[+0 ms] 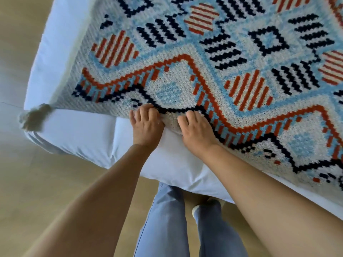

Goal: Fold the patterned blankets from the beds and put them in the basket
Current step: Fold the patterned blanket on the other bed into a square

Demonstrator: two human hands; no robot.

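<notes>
The patterned blanket (213, 58), knitted in pale blue, cream, navy and rust-red, lies spread flat over the bed (74, 134), its near edge running along the mattress side closest to the person. Both hands hold that near edge side by side. The left hand (146, 123) has its fingers curled down over the hem, gripping the cloth; just to its right, the right hand (196, 130) curls its fingers over the same hem, and the fabric bunches into a small raised fold between the two. Left of the grip, at the blanket's corner, a grey tassel (35, 117) hangs blurred over the white sheet. Below the hands the white bedding drops away to a wooden floor (55, 182), where the person's blue jeans (167, 219) show.
</notes>
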